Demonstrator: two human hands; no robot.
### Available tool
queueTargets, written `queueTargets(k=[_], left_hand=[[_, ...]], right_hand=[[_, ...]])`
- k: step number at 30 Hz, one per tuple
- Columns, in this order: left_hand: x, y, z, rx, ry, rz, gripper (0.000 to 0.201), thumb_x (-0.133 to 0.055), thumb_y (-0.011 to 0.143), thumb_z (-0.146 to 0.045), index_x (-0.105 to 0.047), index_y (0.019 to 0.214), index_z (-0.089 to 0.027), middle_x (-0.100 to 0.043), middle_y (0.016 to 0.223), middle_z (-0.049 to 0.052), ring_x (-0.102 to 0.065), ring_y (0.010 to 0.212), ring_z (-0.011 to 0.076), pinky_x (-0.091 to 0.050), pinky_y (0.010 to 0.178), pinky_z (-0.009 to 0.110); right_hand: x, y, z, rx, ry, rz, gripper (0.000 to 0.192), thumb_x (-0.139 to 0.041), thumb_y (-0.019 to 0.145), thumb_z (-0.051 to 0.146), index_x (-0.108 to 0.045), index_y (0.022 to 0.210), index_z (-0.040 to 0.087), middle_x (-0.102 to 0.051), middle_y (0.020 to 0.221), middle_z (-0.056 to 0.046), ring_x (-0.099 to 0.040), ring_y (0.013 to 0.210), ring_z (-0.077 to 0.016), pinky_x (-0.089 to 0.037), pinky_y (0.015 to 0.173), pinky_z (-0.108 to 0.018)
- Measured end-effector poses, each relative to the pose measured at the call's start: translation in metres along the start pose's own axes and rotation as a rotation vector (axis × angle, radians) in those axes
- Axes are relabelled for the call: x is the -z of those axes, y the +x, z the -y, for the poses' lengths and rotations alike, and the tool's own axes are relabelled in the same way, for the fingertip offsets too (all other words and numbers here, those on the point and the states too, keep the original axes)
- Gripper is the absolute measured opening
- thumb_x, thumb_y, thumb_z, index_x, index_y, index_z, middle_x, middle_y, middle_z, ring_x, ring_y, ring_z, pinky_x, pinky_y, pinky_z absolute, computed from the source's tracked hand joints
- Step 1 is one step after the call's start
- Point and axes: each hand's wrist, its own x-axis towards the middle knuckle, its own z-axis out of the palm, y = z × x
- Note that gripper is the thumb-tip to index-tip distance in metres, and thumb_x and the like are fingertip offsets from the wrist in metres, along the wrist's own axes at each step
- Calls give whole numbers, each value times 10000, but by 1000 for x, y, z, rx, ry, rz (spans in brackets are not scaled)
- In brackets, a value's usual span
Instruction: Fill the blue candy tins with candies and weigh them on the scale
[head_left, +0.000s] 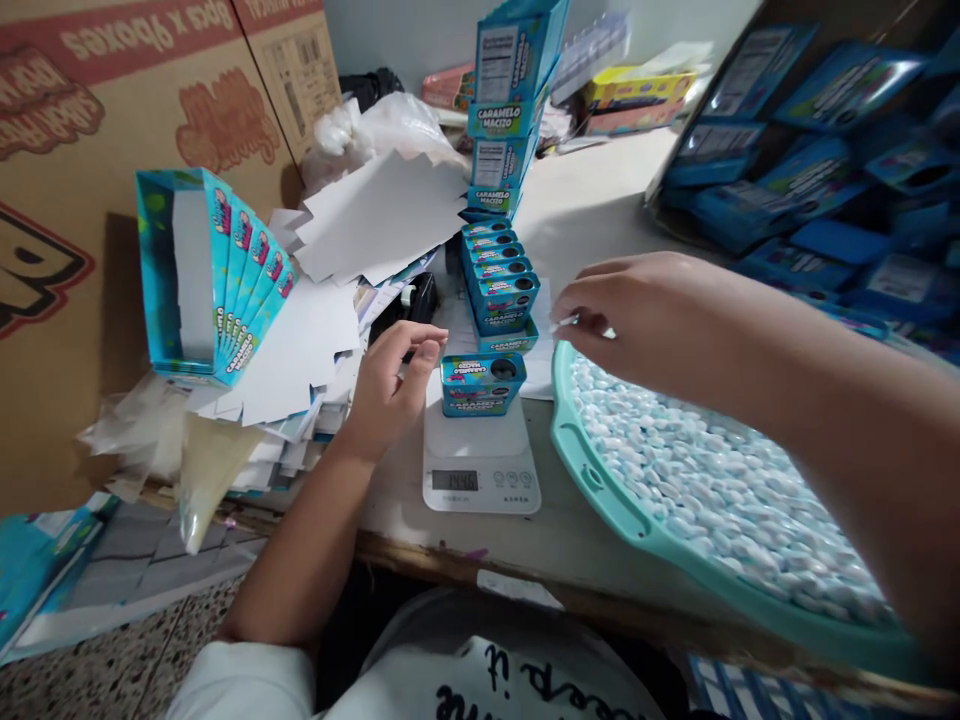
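A small blue candy box (481, 386) stands on a white digital scale (480, 470), whose display seems to read 144.6. Just left of that box is my left hand (391, 385), its fingers loosely bent with the thumb slightly apart, and no held thing shows. My right hand (637, 305) is above the rim of a turquoise tray (600, 480), pinching a small white wrapped candy (566, 322) between the fingertips. Many white and pale blue wrapped candies (712, 490) fill the tray.
Behind the scale stands a row of blue candy boxes (499, 280), with stacked display cartons (502, 120) beyond. At left are nested blue cartons (217, 280), white card sheets (382, 215) and a large cardboard box (135, 120). A bin of blue boxes (817, 190) is at right.
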Motion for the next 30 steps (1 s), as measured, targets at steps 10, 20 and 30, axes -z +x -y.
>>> queueTargets(k=[10,20,30], left_hand=[[2,0,-1,6,35,3,280,-490,1039,-432,-689,1051,-235,-736,990,49,-691,923,180,-547,736,308],[3,2,-3,-14,38,15,291,-479,1042,-430,-686,1035,-227,-738,989,51,-690,926,172,-539,731,300],[3,1,-4,-22,49,15,284,-478,1044,-420,-688,1042,-229,-736,993,49,-687,935,174,-548,768,311]], right_hand=[[-18,-3,11,334,204,-138,255,-483,1007,271,-712,941,179,-707,987,-87,-646,863,-192,-488,799,-324],[-23,-3,8,404,133,-54,296,-421,1023,184,-712,984,145,-689,1010,-120,-638,853,-200,-485,768,-337],[-26,0,11,431,223,-122,307,-421,1009,176,-721,942,164,-720,965,-103,-649,827,-184,-489,744,-320]])
